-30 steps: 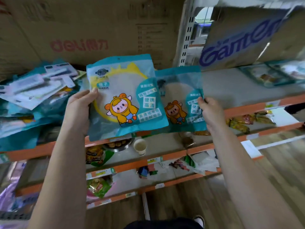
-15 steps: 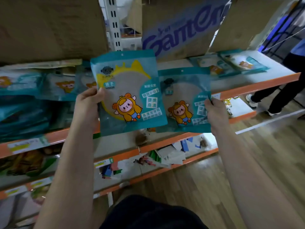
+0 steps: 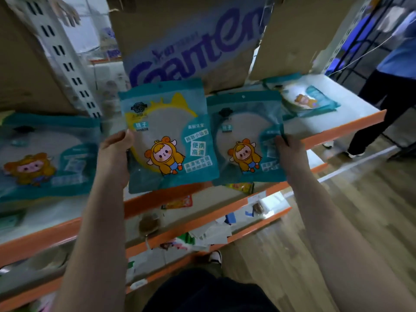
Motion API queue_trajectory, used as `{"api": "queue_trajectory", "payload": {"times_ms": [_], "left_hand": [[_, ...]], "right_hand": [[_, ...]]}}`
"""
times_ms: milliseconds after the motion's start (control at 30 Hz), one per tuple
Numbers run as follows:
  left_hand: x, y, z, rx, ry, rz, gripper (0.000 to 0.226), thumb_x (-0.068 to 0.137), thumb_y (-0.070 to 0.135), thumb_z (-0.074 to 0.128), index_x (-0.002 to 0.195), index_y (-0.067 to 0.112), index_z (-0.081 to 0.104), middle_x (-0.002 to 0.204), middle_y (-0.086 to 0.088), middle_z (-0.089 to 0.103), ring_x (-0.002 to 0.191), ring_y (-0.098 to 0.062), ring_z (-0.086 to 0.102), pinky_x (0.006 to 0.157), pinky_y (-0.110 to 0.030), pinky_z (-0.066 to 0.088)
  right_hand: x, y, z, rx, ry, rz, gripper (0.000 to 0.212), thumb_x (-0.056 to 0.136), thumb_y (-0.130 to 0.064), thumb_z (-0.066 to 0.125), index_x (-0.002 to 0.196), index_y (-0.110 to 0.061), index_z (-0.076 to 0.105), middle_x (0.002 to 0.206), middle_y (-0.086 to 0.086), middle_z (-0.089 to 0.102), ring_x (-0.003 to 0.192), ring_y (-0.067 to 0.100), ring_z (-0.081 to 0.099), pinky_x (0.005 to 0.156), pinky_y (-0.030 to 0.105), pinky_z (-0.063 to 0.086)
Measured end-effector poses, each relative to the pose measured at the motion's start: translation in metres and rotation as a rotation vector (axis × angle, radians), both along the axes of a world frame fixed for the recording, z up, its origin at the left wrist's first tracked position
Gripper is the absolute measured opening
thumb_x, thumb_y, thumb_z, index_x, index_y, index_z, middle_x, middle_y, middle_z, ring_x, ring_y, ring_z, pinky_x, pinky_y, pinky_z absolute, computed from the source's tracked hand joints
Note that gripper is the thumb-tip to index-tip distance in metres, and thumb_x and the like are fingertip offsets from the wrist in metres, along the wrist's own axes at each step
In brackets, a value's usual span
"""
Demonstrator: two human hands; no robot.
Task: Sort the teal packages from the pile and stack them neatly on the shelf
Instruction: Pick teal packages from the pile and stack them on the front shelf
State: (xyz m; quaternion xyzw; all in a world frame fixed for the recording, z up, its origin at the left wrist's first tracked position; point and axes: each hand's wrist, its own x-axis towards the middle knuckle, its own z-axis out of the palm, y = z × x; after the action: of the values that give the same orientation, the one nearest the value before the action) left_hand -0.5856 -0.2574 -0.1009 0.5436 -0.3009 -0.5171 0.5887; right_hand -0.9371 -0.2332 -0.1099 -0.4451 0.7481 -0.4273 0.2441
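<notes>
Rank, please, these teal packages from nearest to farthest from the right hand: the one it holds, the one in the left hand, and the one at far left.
1. Right-held package: gripped at its edge by the right hand.
2. Left-held package: just beside it, in the left hand.
3. Far-left package: on the shelf, beyond the left arm.

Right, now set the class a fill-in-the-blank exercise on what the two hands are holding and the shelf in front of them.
1. The left hand grips a teal package that shows a ____ ring.
2. The right hand grips the second teal package by its ____ edge.
3. The shelf behind both has a front edge coloured ____.
Missing words: yellow; right; orange.
</notes>
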Motion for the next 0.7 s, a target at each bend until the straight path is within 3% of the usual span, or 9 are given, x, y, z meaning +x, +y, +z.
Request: {"api": "queue_trajectory", "payload": {"times_ms": [67, 100, 200, 267, 433, 567, 700], "left_hand": [[-0.021, -0.023, 0.001, 0.032, 0.026, 0.018, 0.029, 0.094, 0.017, 0.061, 0.12, 0.006, 0.061, 0.103, -0.005, 0.07, 0.081, -0.016, 0.069, 0.063, -0.033, 0.06], [-0.031, -0.034, 0.003, 0.026, 0.02, 0.004, 0.028, 0.094, 0.018, 0.061, 0.12, 0.006, 0.061, 0.103, -0.005, 0.071, 0.08, -0.016, 0.069, 0.064, -0.034, 0.06], [-0.064, -0.065, 0.009, -0.027, -0.059, -0.107, 0.016, 0.097, 0.017, 0.055, 0.094, 0.017, 0.07, 0.077, 0.007, 0.074, 0.063, -0.008, 0.068, 0.048, -0.022, 0.054], [-0.085, -0.081, 0.014, -0.054, -0.064, -0.114, 0.018, 0.098, 0.016, 0.054, 0.09, 0.02, 0.07, 0.073, 0.011, 0.074, 0.063, -0.004, 0.068, 0.05, -0.019, 0.052], [-0.127, -0.11, 0.013, -0.052, -0.086, -0.103, 0.014, 0.096, 0.013, 0.056, 0.096, 0.019, 0.069, 0.081, 0.01, 0.075, 0.074, -0.005, 0.071, 0.058, -0.019, 0.054], [-0.155, -0.122, 0.007, -0.014, -0.125, -0.066, 0.014, 0.096, 0.015, 0.054, 0.093, 0.018, 0.067, 0.078, 0.009, 0.074, 0.07, -0.006, 0.07, 0.057, -0.022, 0.056], [-0.191, -0.127, 0.003, 0.018, -0.093, 0.006, 0.017, 0.098, 0.014, 0.051, 0.092, 0.014, 0.066, 0.071, 0.008, 0.072, 0.063, -0.006, 0.068, 0.053, -0.021, 0.054]], "right_hand": [[-0.025, -0.02, 0.005, 0.001, -0.011, -0.022, 0.029, 0.1, -0.023, 0.046, 0.113, -0.005, 0.063, 0.1, 0.014, 0.066, 0.083, 0.028, 0.062, 0.073, 0.038, 0.051], [-0.037, -0.029, 0.007, -0.006, -0.038, -0.035, 0.029, 0.1, -0.022, 0.046, 0.114, -0.005, 0.064, 0.101, 0.015, 0.067, 0.083, 0.027, 0.062, 0.073, 0.039, 0.051], [-0.074, -0.054, 0.012, -0.04, -0.088, -0.039, 0.025, 0.1, -0.017, 0.049, 0.109, 0.001, 0.065, 0.101, 0.025, 0.067, 0.082, 0.03, 0.064, 0.076, 0.048, 0.054], [-0.096, -0.07, 0.014, -0.037, -0.079, -0.032, 0.026, 0.099, -0.017, 0.05, 0.11, 0.001, 0.065, 0.101, 0.024, 0.068, 0.087, 0.035, 0.066, 0.081, 0.051, 0.055], [-0.147, -0.106, 0.011, -0.026, -0.061, -0.018, 0.022, 0.098, -0.02, 0.052, 0.102, -0.007, 0.069, 0.079, 0.004, 0.066, 0.067, 0.016, 0.06, 0.063, 0.027, 0.047], [-0.193, -0.141, 0.01, -0.035, -0.187, -0.017, 0.015, 0.097, -0.021, 0.054, 0.097, -0.014, 0.068, 0.076, -0.003, 0.065, 0.068, 0.014, 0.063, 0.066, 0.027, 0.05], [-0.242, -0.18, 0.011, -0.02, -0.26, 0.032, 0.018, 0.096, -0.019, 0.056, 0.085, -0.013, 0.069, 0.071, -0.001, 0.066, 0.056, 0.009, 0.064, 0.055, 0.024, 0.051]]}}
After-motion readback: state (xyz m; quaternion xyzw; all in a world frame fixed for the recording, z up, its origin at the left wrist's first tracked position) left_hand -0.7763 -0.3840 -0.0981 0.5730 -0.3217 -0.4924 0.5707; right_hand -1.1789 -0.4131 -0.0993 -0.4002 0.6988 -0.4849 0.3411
